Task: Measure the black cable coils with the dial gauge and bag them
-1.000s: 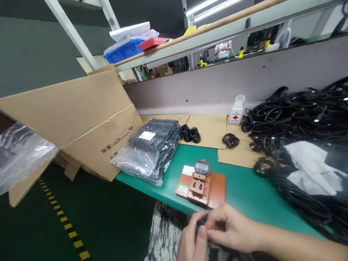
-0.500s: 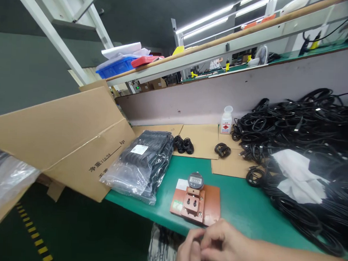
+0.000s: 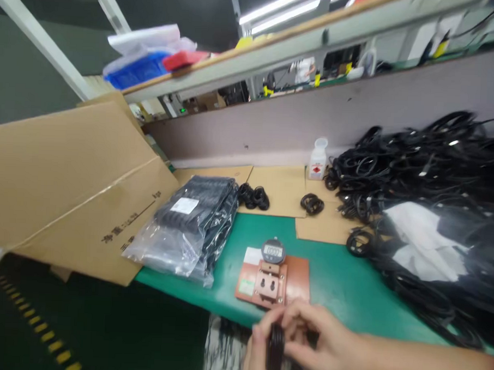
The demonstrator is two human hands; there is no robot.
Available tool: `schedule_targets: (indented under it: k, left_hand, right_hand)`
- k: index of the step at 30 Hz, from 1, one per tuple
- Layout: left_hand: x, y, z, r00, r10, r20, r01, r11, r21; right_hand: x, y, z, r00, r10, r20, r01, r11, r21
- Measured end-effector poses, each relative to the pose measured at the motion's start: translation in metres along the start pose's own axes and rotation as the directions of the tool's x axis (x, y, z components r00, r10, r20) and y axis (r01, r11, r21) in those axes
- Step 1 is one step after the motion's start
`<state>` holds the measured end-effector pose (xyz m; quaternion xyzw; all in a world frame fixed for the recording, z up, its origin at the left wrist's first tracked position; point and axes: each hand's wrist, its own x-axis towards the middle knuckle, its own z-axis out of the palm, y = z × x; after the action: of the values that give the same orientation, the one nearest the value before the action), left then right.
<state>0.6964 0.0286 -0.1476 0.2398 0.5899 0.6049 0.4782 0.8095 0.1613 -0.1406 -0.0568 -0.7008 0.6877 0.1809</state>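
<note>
1. Up come both hands since half a second ago. The black cable coil (image 3: 275, 345), barely visible then, now stands on edge between them, low over the lap and just short of the table (image 3: 349, 290) edge.
2. Far left, the cardboard box (image 3: 67, 182) leans open towards the seat, probably so packed goods can go straight in.
3. Just beside it, a bag of coiled cables (image 3: 188, 220) lies on the table corner.
4. Behind that, loose coils (image 3: 253, 197) rest on cardboard sheets (image 3: 285, 189), kept apart from the big heap as if already sorted.
5. Centre stage, the test fixture (image 3: 267, 284) has its digital gauge (image 3: 273, 252) turned to face the person. It sits right by the hands, seemingly for quick checks.
6. The left hand (image 3: 258, 352) has its grip closed round the coil's lower side. The right hand (image 3: 326, 341) has its fingertips pinched on the upper edge. Blur softens the detail, but both look clamped on.
7. Over to the right, a white bottle (image 3: 317, 158) stands against the back wall. The cable pile (image 3: 435, 177) sprawls along that side, near the right arm.
</note>
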Motion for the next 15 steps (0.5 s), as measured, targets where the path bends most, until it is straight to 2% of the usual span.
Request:
schedule_targets:
  k: [2,4,9,15]
  left_hand:
    - [-0.004,0.004,0.002,0.992,-0.098,-0.078,0.097,0.995,-0.011]
    - [-0.006,0.01,0.005,0.986,-0.135,-0.102,0.134,0.991,-0.019]
    - [-0.007,0.02,0.007,0.995,-0.077,-0.058,0.075,0.997,-0.037]
    - [-0.012,0.022,0.005,0.998,-0.056,0.001,0.056,0.994,-0.09]
  right_hand:
    - [-0.002,-0.007,-0.001,0.999,-0.041,-0.003,0.041,0.999,0.006]
    - [-0.002,-0.012,-0.003,0.998,-0.059,0.035,0.058,0.998,0.029]
    - [-0.004,-0.015,-0.006,0.995,-0.078,0.068,0.079,0.997,-0.006]
    - [-0.005,-0.009,-0.007,0.996,-0.077,0.037,0.079,0.996,-0.049]
